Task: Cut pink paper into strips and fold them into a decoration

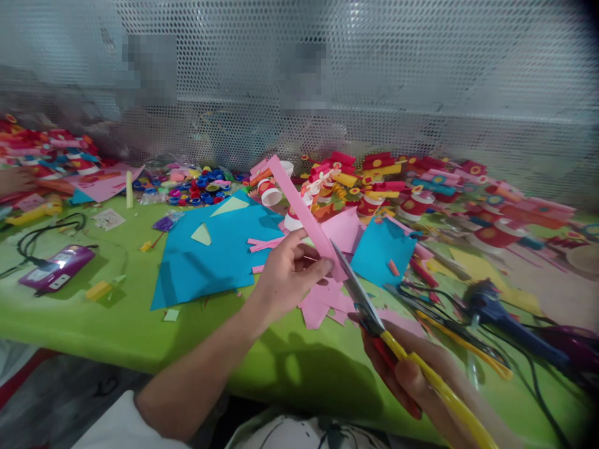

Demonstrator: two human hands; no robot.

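My left hand (292,274) pinches a long pink paper strip (299,209) near its lower end, thumb on top. The strip slants up to the left above the table. In my right hand (416,362) is a pair of scissors (369,312) with yellow and red handles. Its blades reach the lower part of the strip, close to my left thumb; whether they are cutting into it I cannot tell. Pink paper scraps (322,305) lie under my hands. A large blue sheet (210,262) is to the left, a smaller blue piece (384,249) to the right.
Red and white paper cup models (416,199) crowd the back right. A glue gun (510,324) with cords and a second pair of scissors (449,327) lie at right. A purple power strip (58,268) is at left, near another person's hand (16,182). Perforated metal panel (262,68) stands behind.
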